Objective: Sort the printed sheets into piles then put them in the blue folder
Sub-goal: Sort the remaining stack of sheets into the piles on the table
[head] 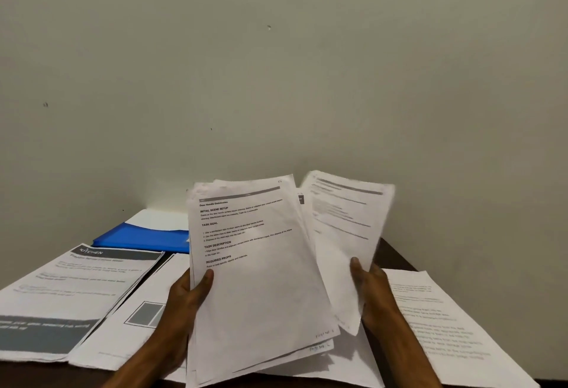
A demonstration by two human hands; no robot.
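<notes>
My left hand (187,298) grips a stack of printed sheets (255,280) by its left edge, thumb on the top page, held upright above the table. My right hand (368,283) pinches a single printed sheet (344,227), blurred, pulled off to the right of the stack. The blue folder (144,238) lies open at the back left with a white sheet (159,218) in it. On the table lie a pile headed "KITCHEN" (76,289) at the left, a pile with a grey box (138,326) beside it, and a text pile (445,326) at the right.
The dark wooden table (396,257) stands against a plain wall (276,64). Paper covers most of its surface; bare wood shows at the back right and along the front edge.
</notes>
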